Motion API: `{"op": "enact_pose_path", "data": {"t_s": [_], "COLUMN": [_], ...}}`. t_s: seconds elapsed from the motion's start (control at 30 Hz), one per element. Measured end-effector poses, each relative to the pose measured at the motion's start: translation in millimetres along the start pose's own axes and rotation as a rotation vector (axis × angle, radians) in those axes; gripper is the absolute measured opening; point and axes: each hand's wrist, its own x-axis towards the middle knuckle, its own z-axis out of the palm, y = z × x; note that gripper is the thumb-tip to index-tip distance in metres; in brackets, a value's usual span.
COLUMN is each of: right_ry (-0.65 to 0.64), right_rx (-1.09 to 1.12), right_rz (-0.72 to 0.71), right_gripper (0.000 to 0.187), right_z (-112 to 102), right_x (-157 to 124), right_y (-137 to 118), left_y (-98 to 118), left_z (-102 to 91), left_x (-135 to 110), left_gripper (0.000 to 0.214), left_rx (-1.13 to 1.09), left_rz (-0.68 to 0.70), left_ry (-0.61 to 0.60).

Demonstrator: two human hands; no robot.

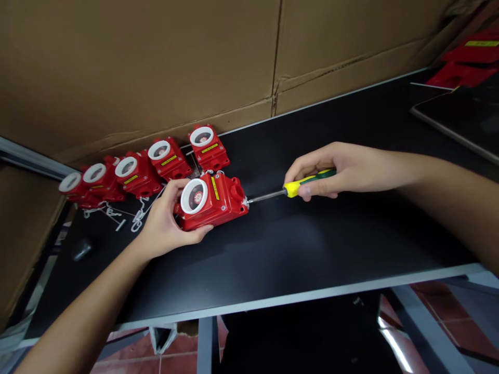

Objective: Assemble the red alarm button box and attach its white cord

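My left hand [167,215] is closed around the left end of a red alarm box [220,205], which has a white ring around a round window and a yellow label. In my right hand [327,169] is a screwdriver [292,188] with a yellow and green handle. Its metal shaft points left, and the tip meets a small screw at the right end of the box. Whether the screw is turning cannot be seen. Just behind my left hand stand more boxes of the same kind, the closest being a red alarm box [169,158].
Several similar red boxes [134,174] line the back left of the black table [273,270], with white cords and small metal rods beside them. Cardboard [175,62] rises along the rear edge. A small black object [81,249] lies left; red parts [463,72] sit far right.
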Motion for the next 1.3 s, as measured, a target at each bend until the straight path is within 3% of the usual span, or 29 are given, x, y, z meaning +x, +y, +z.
{"op": "enact_pose_path", "data": {"t_s": [0.4,0.63,0.8,1.03,1.3], "right_ry": [0.000,0.014,0.123,0.226,0.254], "right_rx": [-0.038,-0.057,-0.090,-0.069,-0.088], "right_rz": [0.008,0.028,-0.014,-0.031,0.003], "right_gripper": [0.056,0.056,0.056,0.053,0.056], "right_z": [-1.0,0.0,1.7,4.9,5.2], "right_x": [-0.3,-1.3,-5.2,-7.7,-9.3], "right_y": [-0.8,-1.7,-3.2,-6.1,-6.6], "left_y": [1.0,0.0,-0.3,-2.8,-5.1], "left_z": [1.0,-0.2,-2.3,-0.1,-0.4], "left_x": [2.2,0.9,0.9,-0.6,-2.6], "left_gripper": [0.075,0.071,0.068,0.070,0.073], "left_rx": [-0.033,0.086,0.225,0.239,0.283], "left_rz": [0.009,0.052,0.101,0.133,0.160], "left_ry": [0.010,-0.028,-0.059,-0.055,-0.074]}}
